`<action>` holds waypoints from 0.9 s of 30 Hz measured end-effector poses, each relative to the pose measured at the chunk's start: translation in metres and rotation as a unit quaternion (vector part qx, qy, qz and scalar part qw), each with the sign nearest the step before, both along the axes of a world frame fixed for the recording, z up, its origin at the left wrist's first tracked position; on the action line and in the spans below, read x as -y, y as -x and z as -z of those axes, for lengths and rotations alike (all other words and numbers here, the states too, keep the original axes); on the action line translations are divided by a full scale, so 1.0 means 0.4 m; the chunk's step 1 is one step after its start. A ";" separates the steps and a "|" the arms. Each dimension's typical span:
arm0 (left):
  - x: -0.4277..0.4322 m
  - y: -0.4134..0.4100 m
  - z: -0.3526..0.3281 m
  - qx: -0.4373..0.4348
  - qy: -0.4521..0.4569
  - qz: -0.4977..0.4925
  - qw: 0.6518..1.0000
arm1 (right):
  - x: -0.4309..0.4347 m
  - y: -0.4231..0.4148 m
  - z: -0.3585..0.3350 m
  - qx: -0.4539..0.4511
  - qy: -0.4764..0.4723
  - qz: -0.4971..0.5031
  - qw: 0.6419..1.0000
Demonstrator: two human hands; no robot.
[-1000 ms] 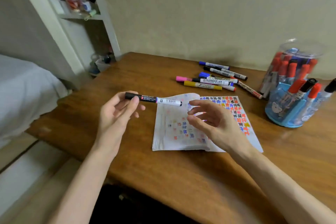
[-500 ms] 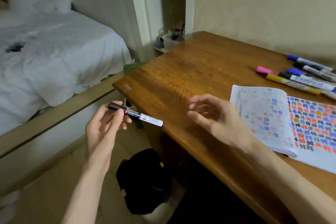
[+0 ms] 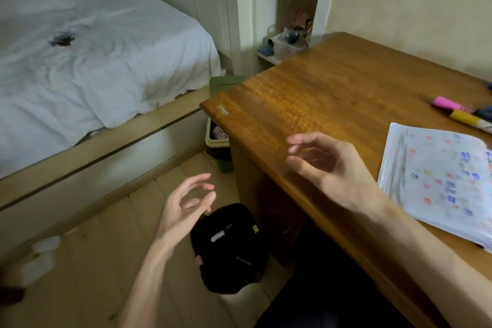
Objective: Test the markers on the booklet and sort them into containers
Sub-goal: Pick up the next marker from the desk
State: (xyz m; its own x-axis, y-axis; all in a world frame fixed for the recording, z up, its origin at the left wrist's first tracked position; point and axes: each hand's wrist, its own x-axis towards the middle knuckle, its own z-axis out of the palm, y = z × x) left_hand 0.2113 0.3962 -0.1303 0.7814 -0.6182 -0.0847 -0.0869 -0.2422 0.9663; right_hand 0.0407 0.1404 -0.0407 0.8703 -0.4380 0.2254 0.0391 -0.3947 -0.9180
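Bed [image 3: 93,56], white sheet, fills the upper left. Wooden counter [image 3: 332,93] runs from centre to the right edge, against the wall. Plank floor [image 3: 93,261] lower left.

Booklet [image 3: 439,181] lies open on the counter at right, pages covered with small coloured marks.

Black container [image 3: 234,269] stands on the floor just beside the counter's near corner.

Right hand [image 3: 335,168] hovers over the counter edge, left of the booklet. Its fingers [image 3: 303,138] are apart, loosely bent, holding nothing.

Left hand [image 3: 183,210] is above the floor, just over the black container. Fingers apart, empty.

Green bin [image 3: 218,141] sits on the floor between bed and counter.

White-and-black marker [image 3: 220,235] shows against the container's dark interior, below the left hand. It is blurred, so whether it is resting cannot be told.

Pink marker [image 3: 444,102] and yellow marker [image 3: 464,116] lie on the counter beyond the booklet.
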 end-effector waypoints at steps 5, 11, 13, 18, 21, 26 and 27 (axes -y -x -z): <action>0.065 0.028 -0.044 0.025 0.043 0.026 0.998 | 0.005 0.010 0.007 0.000 -0.002 0.012 1.000; 0.218 0.106 -0.164 0.081 0.114 0.107 0.984 | 0.045 0.085 -0.016 0.005 -0.005 0.062 0.998; 0.284 0.143 -0.202 0.107 0.134 0.140 0.975 | 0.071 0.129 -0.028 0.007 -0.003 0.098 0.995; 0.473 0.258 -0.277 0.159 0.154 0.236 0.946 | 0.141 0.291 -0.071 0.000 0.009 0.182 0.983; 0.596 0.337 -0.297 0.190 0.158 0.289 0.925 | 0.180 0.409 -0.089 -0.011 0.012 0.236 0.972; 0.812 0.441 -0.289 0.215 0.136 0.368 0.894 | 0.228 0.583 -0.080 0.007 0.012 0.342 0.940; 0.855 0.454 -0.285 0.219 0.129 0.370 0.893 | 0.234 0.610 -0.076 0.005 0.012 0.355 0.935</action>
